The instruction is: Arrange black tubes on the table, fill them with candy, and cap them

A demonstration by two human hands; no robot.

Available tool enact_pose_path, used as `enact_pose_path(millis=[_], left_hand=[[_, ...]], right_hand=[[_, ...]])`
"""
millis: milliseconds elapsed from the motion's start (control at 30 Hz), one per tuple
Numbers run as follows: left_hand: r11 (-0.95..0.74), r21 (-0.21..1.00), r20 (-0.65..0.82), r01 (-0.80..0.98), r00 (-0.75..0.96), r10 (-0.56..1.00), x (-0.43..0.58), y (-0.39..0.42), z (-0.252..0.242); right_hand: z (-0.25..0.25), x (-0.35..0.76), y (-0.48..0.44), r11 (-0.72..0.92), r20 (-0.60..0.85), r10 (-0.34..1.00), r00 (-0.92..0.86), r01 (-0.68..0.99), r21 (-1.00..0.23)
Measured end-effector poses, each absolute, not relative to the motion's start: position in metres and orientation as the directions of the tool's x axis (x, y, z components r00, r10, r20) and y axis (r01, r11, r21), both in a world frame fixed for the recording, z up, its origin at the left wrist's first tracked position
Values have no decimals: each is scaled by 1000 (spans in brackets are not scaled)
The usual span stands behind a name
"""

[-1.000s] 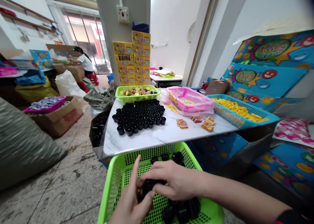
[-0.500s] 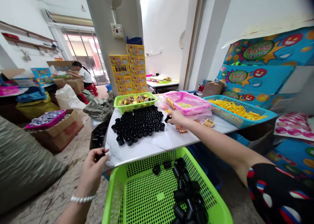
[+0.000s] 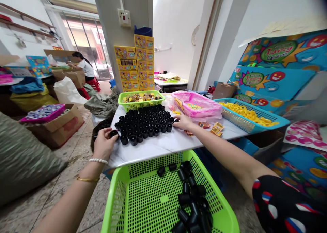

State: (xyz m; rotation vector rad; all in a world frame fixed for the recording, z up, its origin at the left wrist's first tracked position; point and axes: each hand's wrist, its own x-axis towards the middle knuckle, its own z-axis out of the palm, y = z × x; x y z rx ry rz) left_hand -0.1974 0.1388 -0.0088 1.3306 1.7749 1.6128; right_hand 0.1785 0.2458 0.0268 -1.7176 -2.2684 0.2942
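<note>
Many small black plastic cups (image 3: 150, 124) stand upright, packed closely together on the white marbled table (image 3: 158, 146). At the group's near left corner, my left hand (image 3: 104, 144) has its fingers closed round one black cup (image 3: 113, 134). Beside the right edge of the group, my right hand (image 3: 182, 121) pinches another black cup, mostly hidden by the fingers. Below the table edge is a green plastic basket (image 3: 120, 195), with loose black cups (image 3: 191, 199) heaped along its right side.
Behind the cups sits a green basket of gold-wrapped pieces (image 3: 141, 97). A pink tray (image 3: 196, 103) holds small coloured candies; a blue basket (image 3: 245, 115) holds yellow pieces. Small orange packets (image 3: 217, 128) lie near my right forearm. Another person (image 3: 85, 68) sits far left.
My left hand has moved forward and up with its cup, from beside the table to the group's edge. My right hand has shifted slightly toward the cups. The view has tilted a little.
</note>
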Motion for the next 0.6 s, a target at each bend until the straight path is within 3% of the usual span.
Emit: enact_pose_path(millis=[367, 600], left_hand=[[-14, 841, 333, 542, -496, 802, -213, 152, -19], [-30, 867, 309, 498, -487, 817, -209, 147, -20]], right_hand=[[30, 156, 259, 183, 173, 977, -127, 917, -355], [28, 188, 226, 262, 201, 958, -203, 903, -341]])
